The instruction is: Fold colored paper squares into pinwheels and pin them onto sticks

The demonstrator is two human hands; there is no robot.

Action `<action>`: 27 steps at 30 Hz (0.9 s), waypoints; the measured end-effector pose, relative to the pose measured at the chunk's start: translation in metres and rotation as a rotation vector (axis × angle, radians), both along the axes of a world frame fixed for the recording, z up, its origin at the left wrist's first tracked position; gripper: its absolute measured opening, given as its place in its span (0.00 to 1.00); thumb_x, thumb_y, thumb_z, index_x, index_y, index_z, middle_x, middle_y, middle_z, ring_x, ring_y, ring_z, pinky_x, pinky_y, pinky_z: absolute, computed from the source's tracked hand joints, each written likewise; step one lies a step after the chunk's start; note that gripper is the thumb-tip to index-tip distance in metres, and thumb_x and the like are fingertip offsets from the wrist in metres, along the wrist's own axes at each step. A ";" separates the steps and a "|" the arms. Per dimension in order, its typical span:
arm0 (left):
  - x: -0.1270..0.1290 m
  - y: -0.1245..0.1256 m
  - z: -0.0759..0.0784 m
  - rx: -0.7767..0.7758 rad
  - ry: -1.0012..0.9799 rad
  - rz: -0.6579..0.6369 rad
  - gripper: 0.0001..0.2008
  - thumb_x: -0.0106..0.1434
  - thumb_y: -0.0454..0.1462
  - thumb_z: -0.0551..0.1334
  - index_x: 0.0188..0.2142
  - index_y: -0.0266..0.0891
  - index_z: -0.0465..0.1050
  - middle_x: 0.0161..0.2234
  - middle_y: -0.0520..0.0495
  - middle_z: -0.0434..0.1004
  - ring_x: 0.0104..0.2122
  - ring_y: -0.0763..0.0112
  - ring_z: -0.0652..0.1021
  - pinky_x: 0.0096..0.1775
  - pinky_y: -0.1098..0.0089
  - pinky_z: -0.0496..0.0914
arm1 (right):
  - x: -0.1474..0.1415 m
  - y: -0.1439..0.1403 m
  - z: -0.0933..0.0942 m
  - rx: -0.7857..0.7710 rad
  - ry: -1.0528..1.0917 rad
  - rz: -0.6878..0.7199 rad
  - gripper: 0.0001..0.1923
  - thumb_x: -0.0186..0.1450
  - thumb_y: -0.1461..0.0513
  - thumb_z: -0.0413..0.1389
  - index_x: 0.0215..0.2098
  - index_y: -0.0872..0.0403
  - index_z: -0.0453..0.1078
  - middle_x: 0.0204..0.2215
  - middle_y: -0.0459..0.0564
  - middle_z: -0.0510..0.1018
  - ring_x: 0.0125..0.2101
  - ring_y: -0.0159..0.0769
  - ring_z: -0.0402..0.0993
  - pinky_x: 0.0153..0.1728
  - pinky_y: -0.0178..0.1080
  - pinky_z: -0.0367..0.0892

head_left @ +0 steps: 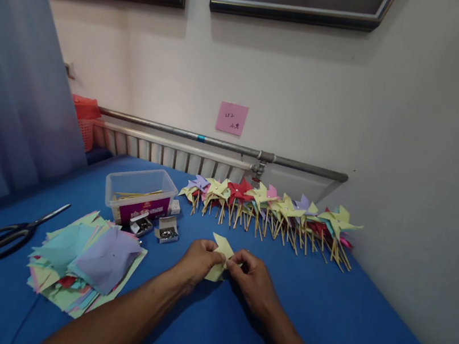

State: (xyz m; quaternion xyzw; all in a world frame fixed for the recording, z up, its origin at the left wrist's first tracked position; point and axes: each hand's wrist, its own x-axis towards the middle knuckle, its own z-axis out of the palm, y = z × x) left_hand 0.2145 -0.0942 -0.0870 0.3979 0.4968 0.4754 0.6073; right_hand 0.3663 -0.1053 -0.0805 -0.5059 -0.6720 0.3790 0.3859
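Between my two hands is a pale yellow paper pinwheel (pixel 222 246), its blades folded in toward the middle. My left hand (pixel 201 260) grips it from the left, thumb pressed near the centre. From the right, my right hand (pixel 249 273) pinches at the pinwheel's centre; whether a small pin sits between those fingertips I cannot make out. Left of my hands lie two small open boxes of metal pins, one box (pixel 168 230) nearer me. Farther left spreads a pile of cut coloured paper (pixel 87 260), a purple sheet on top.
Behind the pin boxes stands a clear plastic tub (pixel 141 185) with thin wooden sticks inside. Black-handled scissors (pixel 13 234) lie at far left. A row of finished pinwheels on sticks (pixel 267 206) runs along the back of the blue table (pixel 361 329), by the wall.
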 end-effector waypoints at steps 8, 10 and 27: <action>-0.004 0.004 -0.005 -0.031 -0.204 0.043 0.08 0.44 0.34 0.66 0.25 0.35 0.69 0.19 0.49 0.72 0.17 0.74 0.70 0.23 0.72 0.63 | -0.005 0.000 -0.004 -0.055 0.364 0.046 0.21 0.59 0.56 0.61 0.49 0.51 0.67 0.32 0.46 0.76 0.30 0.34 0.71 0.33 0.36 0.66; -0.005 0.005 -0.006 -0.035 -0.242 0.041 0.09 0.44 0.33 0.67 0.26 0.34 0.70 0.21 0.49 0.73 0.19 0.73 0.71 0.25 0.72 0.64 | -0.006 0.000 -0.006 -0.070 0.395 0.098 0.29 0.59 0.58 0.61 0.58 0.50 0.62 0.36 0.48 0.76 0.34 0.36 0.73 0.36 0.38 0.68; -0.004 0.009 -0.010 -0.007 -0.350 0.272 0.11 0.46 0.30 0.67 0.27 0.38 0.66 0.21 0.54 0.69 0.21 0.74 0.70 0.26 0.72 0.63 | -0.018 -0.019 -0.016 0.608 -0.424 -0.013 0.18 0.58 0.67 0.62 0.46 0.50 0.68 0.49 0.54 0.70 0.47 0.44 0.70 0.47 0.47 0.69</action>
